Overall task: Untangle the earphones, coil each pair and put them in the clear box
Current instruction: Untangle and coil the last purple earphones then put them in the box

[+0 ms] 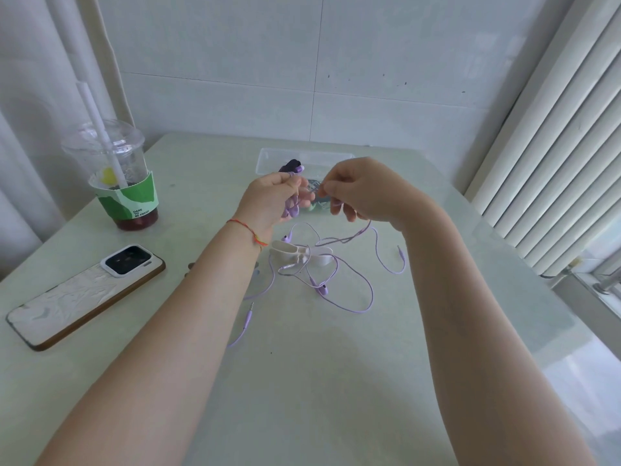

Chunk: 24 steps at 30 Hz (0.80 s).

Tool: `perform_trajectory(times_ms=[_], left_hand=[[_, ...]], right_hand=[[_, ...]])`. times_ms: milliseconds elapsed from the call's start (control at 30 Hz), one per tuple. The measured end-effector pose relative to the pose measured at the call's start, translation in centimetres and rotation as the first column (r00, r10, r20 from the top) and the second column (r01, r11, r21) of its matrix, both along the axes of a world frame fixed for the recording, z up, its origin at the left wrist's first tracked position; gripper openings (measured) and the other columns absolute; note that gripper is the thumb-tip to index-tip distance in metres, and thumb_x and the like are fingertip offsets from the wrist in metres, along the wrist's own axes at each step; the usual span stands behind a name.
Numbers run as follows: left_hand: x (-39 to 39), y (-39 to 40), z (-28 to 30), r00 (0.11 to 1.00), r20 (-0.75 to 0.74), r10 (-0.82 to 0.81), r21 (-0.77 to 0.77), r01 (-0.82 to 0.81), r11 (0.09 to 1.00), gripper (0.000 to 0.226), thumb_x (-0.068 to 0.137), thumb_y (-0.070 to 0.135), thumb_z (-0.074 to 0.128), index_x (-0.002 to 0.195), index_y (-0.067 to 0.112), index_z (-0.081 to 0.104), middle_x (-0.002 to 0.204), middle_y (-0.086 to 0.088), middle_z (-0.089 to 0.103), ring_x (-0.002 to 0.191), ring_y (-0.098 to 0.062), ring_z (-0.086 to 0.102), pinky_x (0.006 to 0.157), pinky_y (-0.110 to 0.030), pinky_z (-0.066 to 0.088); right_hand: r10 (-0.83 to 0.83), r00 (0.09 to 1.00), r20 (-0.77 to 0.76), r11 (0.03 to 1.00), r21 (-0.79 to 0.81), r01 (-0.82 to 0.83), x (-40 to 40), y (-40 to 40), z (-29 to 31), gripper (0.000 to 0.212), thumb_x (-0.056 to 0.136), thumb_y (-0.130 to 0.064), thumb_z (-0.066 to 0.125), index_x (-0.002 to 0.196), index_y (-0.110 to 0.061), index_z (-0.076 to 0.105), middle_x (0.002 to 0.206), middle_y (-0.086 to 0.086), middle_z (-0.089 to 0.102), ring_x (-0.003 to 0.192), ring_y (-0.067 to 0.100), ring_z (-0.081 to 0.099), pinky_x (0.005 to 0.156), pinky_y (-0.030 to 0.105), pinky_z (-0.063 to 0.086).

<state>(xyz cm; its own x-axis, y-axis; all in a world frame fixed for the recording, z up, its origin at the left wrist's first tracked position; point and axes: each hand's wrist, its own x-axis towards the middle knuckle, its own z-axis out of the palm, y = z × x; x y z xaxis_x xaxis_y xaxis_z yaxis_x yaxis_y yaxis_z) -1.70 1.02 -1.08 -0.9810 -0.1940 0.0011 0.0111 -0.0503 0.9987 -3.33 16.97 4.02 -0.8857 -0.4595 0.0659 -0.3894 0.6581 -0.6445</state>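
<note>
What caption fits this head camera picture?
Both hands, left hand and right hand, pinch purple earphone cable above the table.

Left hand [268,200] and right hand [363,190] pinch lilac earphone cable [339,280] above table [302,381]; clear box [268,159] at 12 o'clock, phone [77,301] at 9.

Seen from one wide-angle head-worn camera, looking forward and down along both forearms onto a pale table [302,381] close below, with the left hand [268,200] and right hand [363,190] near mid-frame, a tiled wall [302,62] straight ahead and window blinds [554,146] at the right edge.
</note>
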Motion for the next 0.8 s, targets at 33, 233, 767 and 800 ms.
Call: perform_trajectory(times_ms=[33, 233, 767, 800], left_hand=[[0.0, 0.0, 0.0, 0.999, 0.035, -0.032, -0.048, 0.034, 0.998, 0.02, 0.103, 0.013, 0.046, 0.088, 0.012, 0.059, 0.044, 0.008, 0.056, 0.042, -0.003, 0.058, 0.055, -0.024, 0.035], [0.2, 0.4, 0.2, 0.911, 0.198, -0.363, 0.133, 0.341, 0.93, 0.03, 0.104, 0.026, 0.038, 0.079, 0.018, 0.053, 0.056, 0.005, 0.04, 0.045, -0.012, 0.04, 0.074, -0.034, 0.047], [-0.3, -2.5, 0.1, 0.924, -0.147, -0.352, 0.903, 0.271, 0.334, 0.029, 0.099, 0.018, 0.041, 0.086, 0.007, 0.064, 0.049, 0.004, 0.029, 0.04, -0.012, 0.033, 0.059, -0.029, 0.058], [-0.4, -2.5, 0.0, 0.937, -0.145, -0.319, 0.905, 0.256, 0.339, 0.029, 0.1, 0.018, 0.041, 0.089, 0.007, 0.065, 0.05, 0.004, 0.029, 0.04, -0.012, 0.033, 0.056, -0.028, 0.057]], right_hand=[[-0.039, 0.999, -0.025, 0.998, -0.05, 0.038, -0.2, 0.0, -0.1, 0.018, 0.093, -0.011, 0.05, 0.095, -0.002, 0.067, 0.068, -0.001, 0.064, 0.049, 0.015, 0.052, 0.041, 0.014, 0.035], [-0.165, 0.979, -0.118, 0.972, -0.188, 0.141, -1.2, -0.3, -1.1, 0.015, 0.093, -0.014, 0.051, 0.083, -0.014, 0.063, 0.073, -0.002, 0.067, 0.048, 0.001, 0.052, 0.049, 0.017, 0.039], [0.101, 0.974, 0.201, 0.825, -0.564, 0.031, -2.3, 1.4, -3.3, 0.009, 0.091, -0.013, 0.066, 0.089, -0.014, 0.058, 0.06, 0.001, 0.035, 0.046, 0.011, 0.025, 0.044, 0.02, 0.021], [0.105, 0.972, 0.213, 0.828, -0.559, 0.033, -2.4, 1.4, -3.4, 0.008, 0.092, -0.013, 0.065, 0.088, -0.014, 0.058, 0.061, 0.003, 0.037, 0.047, 0.012, 0.026, 0.043, 0.02, 0.021]])
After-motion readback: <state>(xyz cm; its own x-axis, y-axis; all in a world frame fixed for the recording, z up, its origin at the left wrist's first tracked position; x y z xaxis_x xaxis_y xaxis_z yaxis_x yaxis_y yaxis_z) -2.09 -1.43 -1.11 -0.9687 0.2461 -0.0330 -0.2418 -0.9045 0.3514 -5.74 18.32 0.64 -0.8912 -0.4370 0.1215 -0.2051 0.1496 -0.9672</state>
